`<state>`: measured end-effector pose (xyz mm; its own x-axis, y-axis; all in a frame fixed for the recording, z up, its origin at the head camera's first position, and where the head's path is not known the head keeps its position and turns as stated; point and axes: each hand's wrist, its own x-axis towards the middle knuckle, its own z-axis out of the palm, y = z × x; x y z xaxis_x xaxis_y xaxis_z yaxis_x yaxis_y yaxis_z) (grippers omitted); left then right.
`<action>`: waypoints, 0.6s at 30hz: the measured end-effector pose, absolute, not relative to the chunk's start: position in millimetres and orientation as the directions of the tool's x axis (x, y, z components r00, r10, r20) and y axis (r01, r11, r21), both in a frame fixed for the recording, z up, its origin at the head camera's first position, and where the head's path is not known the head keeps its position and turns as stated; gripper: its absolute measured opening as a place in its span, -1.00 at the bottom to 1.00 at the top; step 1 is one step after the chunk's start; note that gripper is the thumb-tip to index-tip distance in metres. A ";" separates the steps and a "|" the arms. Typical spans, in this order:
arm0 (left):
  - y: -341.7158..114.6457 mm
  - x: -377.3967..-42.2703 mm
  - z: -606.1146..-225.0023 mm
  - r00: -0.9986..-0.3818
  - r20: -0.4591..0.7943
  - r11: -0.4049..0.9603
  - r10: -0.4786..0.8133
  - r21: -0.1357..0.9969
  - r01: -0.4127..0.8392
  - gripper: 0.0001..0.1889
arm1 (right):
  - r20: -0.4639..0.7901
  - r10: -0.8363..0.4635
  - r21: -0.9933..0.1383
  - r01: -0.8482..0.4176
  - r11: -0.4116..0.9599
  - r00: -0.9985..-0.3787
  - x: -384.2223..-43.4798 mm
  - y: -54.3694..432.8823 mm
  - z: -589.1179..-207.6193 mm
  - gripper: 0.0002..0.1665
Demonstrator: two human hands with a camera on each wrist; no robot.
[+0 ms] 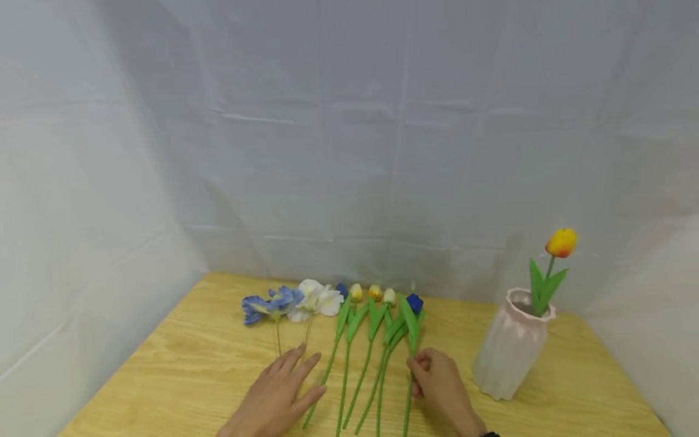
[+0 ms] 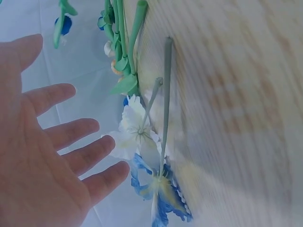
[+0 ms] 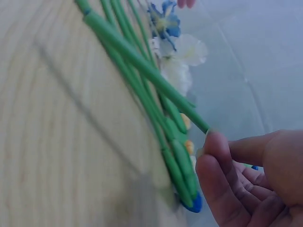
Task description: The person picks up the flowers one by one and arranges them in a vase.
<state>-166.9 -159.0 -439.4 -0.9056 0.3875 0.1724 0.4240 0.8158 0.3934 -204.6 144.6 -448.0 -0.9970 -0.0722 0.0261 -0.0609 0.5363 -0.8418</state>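
Observation:
My right hand [image 1: 437, 379] pinches the green stem [image 3: 151, 75] of a blue tulip [image 1: 415, 303] between thumb and finger. The right wrist view shows this stem raised off the table, its shadow beside it. Several more tulips lie side by side to its left, among them a yellow tulip [image 1: 356, 292], an orange-and-yellow tulip [image 1: 374, 292] and a white tulip [image 1: 389, 296]. With fingers spread, my left hand [image 1: 275, 391] hovers near the stems, holding nothing. Beyond it lie a white flower [image 1: 314, 300] and a light-blue flower [image 1: 273, 303] on thin stems.
A pale pink-white vase [image 1: 510, 352] with a scalloped rim stands on the right of the wooden table [image 1: 180, 364]. One yellow-orange tulip [image 1: 561, 243] stands in it. Light sheeting [image 1: 349, 152] hangs behind the table and along its sides.

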 end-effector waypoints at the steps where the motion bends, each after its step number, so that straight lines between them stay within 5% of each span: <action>1: -158.0 -167.1 -439.3 -0.904 0.173 0.814 0.391 0.394 0.428 -0.35 | 0.040 -0.067 -0.836 -0.071 0.544 -0.997 -203.6 145.2 -445.1 -0.82; 18: -110.3 -183.1 -439.0 -0.839 0.192 0.748 0.509 0.383 0.542 -0.32 | 0.205 0.078 -0.792 -0.119 0.599 -0.976 -195.2 179.9 -388.3 -0.79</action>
<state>-183.1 -110.3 -439.0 -0.8391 0.5090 0.1920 0.5416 0.7482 0.3833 -195.2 179.9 -388.3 -0.9756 0.0781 0.2054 -0.1187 0.5994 -0.7916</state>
